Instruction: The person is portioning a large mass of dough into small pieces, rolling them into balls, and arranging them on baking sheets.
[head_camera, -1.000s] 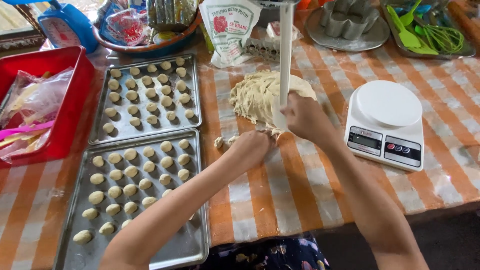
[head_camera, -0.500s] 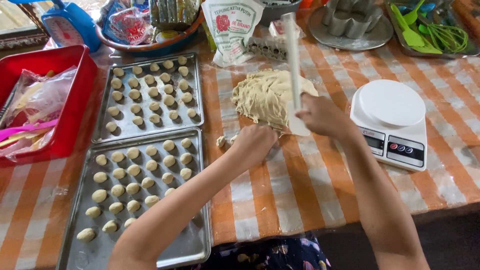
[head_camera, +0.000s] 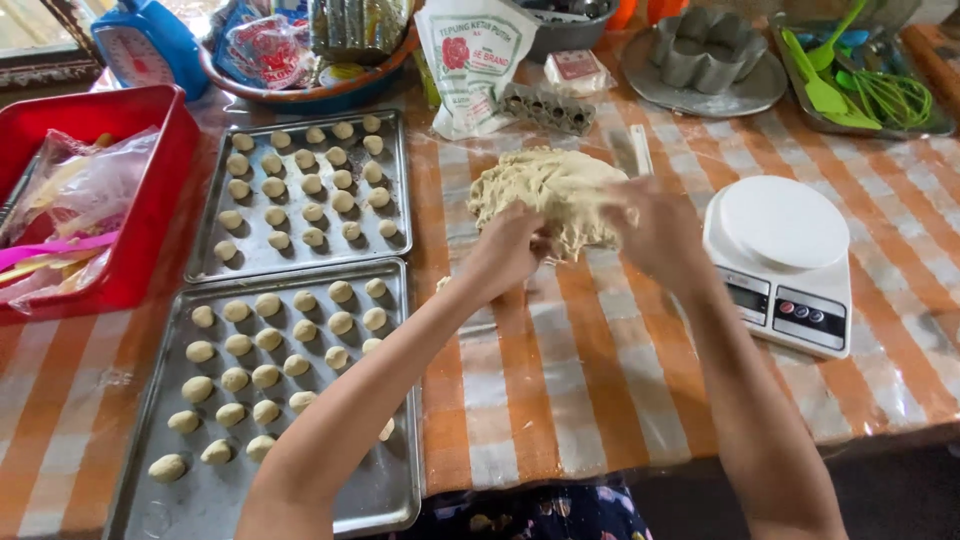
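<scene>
A lump of pale dough lies on the orange-and-white checked tablecloth. My left hand presses into the lump's near edge with curled fingers. My right hand is at the lump's right side, closed on a long flat white scraper that tilts away over the dough and is blurred. To the left are two metal baking trays, the far one and the near one. Both carry several small dough balls in rows.
A white kitchen scale stands just right of my right hand. A red basket with plastic bags is at far left. Behind the dough are a flour bag, a bowl of packets, a metal mould and green utensils.
The scraper, held upright before, has dropped low over the dough. My left hand has moved from the tablecloth up to the dough's near edge. The view has shifted closer.
</scene>
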